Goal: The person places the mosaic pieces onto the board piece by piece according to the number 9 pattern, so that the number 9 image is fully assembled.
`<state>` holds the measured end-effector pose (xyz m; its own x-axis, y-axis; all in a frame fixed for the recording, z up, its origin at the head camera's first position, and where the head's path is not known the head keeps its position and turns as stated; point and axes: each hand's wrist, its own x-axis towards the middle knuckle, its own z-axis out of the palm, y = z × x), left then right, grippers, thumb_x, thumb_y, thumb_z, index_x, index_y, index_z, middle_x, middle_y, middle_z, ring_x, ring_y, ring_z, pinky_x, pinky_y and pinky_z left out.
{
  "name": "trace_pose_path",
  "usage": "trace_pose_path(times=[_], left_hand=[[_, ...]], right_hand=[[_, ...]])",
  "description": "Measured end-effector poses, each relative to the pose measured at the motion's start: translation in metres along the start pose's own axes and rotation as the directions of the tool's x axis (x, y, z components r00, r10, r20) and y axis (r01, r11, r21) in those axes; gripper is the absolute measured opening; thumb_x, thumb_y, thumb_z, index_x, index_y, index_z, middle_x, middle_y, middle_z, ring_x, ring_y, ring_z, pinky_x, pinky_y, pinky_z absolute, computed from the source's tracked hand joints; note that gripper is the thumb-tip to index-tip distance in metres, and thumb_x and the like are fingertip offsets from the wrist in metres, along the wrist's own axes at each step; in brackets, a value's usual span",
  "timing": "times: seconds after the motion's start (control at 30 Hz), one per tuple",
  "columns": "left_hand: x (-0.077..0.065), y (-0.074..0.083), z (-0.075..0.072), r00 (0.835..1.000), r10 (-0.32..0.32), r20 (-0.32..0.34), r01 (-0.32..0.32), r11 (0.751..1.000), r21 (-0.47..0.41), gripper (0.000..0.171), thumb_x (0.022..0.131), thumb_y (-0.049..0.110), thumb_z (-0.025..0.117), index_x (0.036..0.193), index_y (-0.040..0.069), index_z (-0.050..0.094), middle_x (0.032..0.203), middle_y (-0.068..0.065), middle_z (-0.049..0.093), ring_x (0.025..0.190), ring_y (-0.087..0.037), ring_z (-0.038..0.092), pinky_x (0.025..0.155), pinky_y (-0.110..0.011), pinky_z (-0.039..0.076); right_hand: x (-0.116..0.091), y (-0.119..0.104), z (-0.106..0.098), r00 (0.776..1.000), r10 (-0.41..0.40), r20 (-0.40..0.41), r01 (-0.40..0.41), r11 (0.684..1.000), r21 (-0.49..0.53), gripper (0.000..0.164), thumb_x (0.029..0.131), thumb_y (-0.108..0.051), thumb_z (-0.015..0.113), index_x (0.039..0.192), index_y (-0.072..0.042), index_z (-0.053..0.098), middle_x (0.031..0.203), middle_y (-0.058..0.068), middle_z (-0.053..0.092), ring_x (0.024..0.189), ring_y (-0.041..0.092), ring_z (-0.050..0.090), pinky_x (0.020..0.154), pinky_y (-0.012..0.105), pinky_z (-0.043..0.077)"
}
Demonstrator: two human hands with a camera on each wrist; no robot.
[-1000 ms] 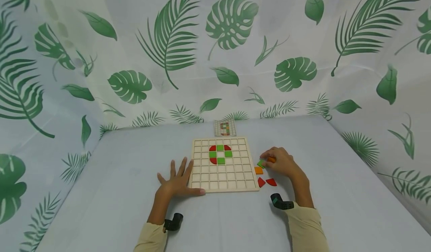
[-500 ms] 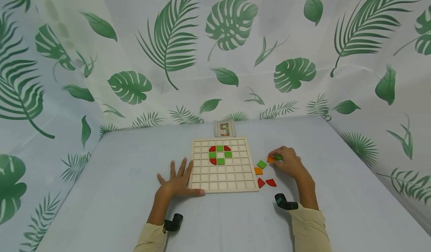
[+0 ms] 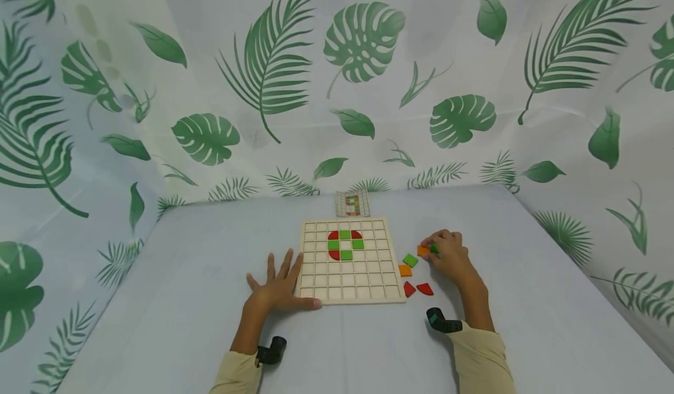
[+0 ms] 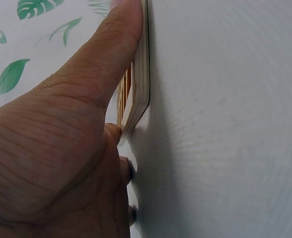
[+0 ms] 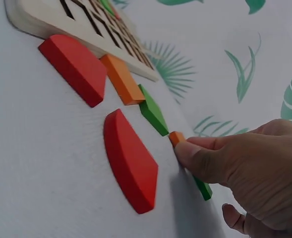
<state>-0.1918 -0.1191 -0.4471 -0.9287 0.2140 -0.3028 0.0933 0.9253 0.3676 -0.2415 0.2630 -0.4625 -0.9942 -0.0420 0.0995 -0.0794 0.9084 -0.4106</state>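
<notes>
In the head view, a wooden grid board (image 3: pixel 363 301) carries several red and green tiles near its top. My left hand (image 3: pixel 276 291) lies with fingers spread, touching the board's left side, its thumb along the front edge. Right of the board, my right hand (image 3: pixel 450 256) pinches an orange tile (image 5: pixel 176 137) between thumb and index finger. A green tile (image 5: pixel 203 188) shows just beneath that thumb. Closer to the board lie another green tile (image 3: pixel 411 260), another orange tile (image 3: pixel 405 270) and two red quarter-round tiles, one (image 3: pixel 409 289) left of the other (image 3: pixel 425 289).
A small card (image 3: pixel 341 204) printed with a coloured grid pattern stands behind the board. A leaf-printed white cloth (image 3: pixel 389 89) hangs around the back and sides of the pale table (image 3: pixel 210 253). Both wrists wear black cameras.
My right hand has moved right, off the green tile nearer the board, to the orange tile and the other green tile. My left hand stays at the board.
</notes>
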Motion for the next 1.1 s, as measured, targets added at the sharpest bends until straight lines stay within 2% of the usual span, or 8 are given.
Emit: trace_pose_path(times=[0.3,0.4,0.6,0.8,1.1], left_hand=[[0.0,0.0,0.001,1.0,-0.011,0.006,0.011,1.0,0.007,0.118,0.071,0.073,0.07,0.159,0.021,0.011,0.166,-0.009,0.0,0.149,-0.046,-0.011,0.101,-0.084,0.0],[0.0,-0.001,0.0,1.0,-0.018,0.002,0.018,1.0,0.011,0.117,0.071,0.072,0.07,0.159,0.021,0.011,0.166,-0.009,0.0,0.149,-0.046,-0.011,0.101,-0.084,0.0],[0.001,-0.001,0.001,1.0,-0.009,-0.001,0.01,1.0,0.017,0.116,0.072,0.072,0.07,0.159,0.021,0.011,0.166,-0.008,0.0,0.149,-0.046,-0.01,0.101,-0.084,0.001],[0.0,0.001,-0.001,1.0,-0.005,0.002,0.005,1.0,0.028,0.116,0.073,0.072,0.069,0.159,0.02,0.011,0.166,-0.008,0.0,0.149,-0.045,-0.01,0.101,-0.084,0.002],[-0.003,0.003,-0.003,1.0,-0.013,0.008,0.013,1.0,0.018,0.115,0.073,0.071,0.069,0.159,0.021,0.011,0.167,-0.007,0.001,0.15,-0.045,-0.01,0.101,-0.083,0.001]], right_hand=[[0.003,-0.009,0.007,0.999,-0.022,-0.023,0.024,0.998,0.056,0.026,0.093,-0.013,0.066,0.115,0.001,0.061,0.117,0.022,0.059,0.116,0.039,0.038,0.093,0.062,0.036],[0.006,-0.015,0.008,0.999,-0.035,-0.024,0.037,0.998,0.056,0.026,0.094,-0.013,0.065,0.116,0.0,0.062,0.119,0.022,0.059,0.116,0.039,0.039,0.093,0.061,0.037],[0.007,-0.023,0.007,0.993,-0.085,-0.077,0.089,0.994,0.059,0.025,0.093,-0.012,0.066,0.115,0.0,0.064,0.119,0.024,0.058,0.115,0.041,0.043,0.088,0.058,0.039],[0.009,-0.03,0.007,0.992,-0.09,-0.091,0.098,0.992,0.085,0.024,0.094,-0.01,0.064,0.117,-0.001,0.062,0.12,0.022,0.055,0.116,0.039,0.042,0.09,0.057,0.04],[0.012,-0.039,0.015,0.978,-0.189,-0.087,0.197,0.976,0.092,0.026,0.096,-0.015,0.064,0.119,-0.004,0.06,0.115,0.019,0.055,0.113,0.036,0.047,0.086,0.055,0.04]])
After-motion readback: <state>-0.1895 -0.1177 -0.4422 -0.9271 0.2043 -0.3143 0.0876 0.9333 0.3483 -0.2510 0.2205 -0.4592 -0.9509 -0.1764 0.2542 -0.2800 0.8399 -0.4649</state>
